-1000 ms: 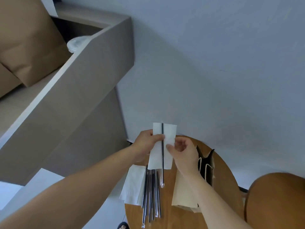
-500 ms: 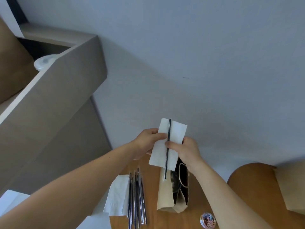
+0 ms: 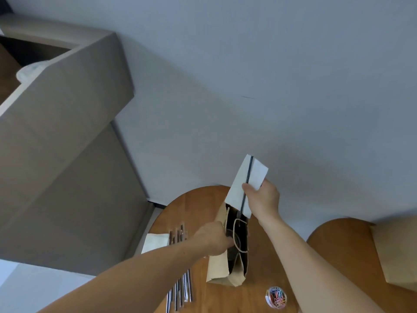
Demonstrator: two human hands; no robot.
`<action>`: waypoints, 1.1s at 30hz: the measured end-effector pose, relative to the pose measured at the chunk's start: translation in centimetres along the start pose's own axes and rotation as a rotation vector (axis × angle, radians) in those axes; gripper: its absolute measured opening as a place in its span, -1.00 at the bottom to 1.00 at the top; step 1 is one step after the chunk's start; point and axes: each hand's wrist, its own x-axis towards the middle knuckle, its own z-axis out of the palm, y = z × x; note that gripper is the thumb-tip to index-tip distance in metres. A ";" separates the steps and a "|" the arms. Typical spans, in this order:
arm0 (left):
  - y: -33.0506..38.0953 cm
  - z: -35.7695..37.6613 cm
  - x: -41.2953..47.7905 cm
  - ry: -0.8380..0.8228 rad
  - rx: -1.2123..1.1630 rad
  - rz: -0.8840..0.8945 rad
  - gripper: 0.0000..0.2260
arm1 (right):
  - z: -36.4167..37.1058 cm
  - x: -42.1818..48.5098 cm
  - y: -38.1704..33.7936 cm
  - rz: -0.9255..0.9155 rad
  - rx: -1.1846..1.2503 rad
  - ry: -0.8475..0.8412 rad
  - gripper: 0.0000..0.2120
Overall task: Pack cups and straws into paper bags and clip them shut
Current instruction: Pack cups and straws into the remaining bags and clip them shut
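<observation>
Head view: the right hand (image 3: pixel 262 199) pinches a white napkin (image 3: pixel 239 184) and a black straw (image 3: pixel 248 172) together, the straw's lower tip inside the open mouth of the paper bag (image 3: pixel 217 265). The left hand (image 3: pixel 213 239) grips the bag's left rim. The bag stands on the wooden surface (image 3: pixel 191 206), near a clip tub (image 3: pixel 276 297) whose lettering is too blurred to read.
</observation>
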 end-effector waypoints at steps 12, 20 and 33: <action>-0.9 -1.6 -0.1 -0.124 -0.528 -0.193 -0.83 | 0.4 -4.4 3.1 0.106 -0.572 -0.454 -0.92; -1.4 -1.1 -0.6 -0.158 -0.518 -0.205 -0.84 | 4.8 -4.3 6.8 0.188 -0.795 -0.568 -0.72; -3.2 -1.9 -1.5 -0.116 -0.500 -0.134 -0.87 | 8.3 -3.1 10.4 0.173 -0.815 -0.550 -0.93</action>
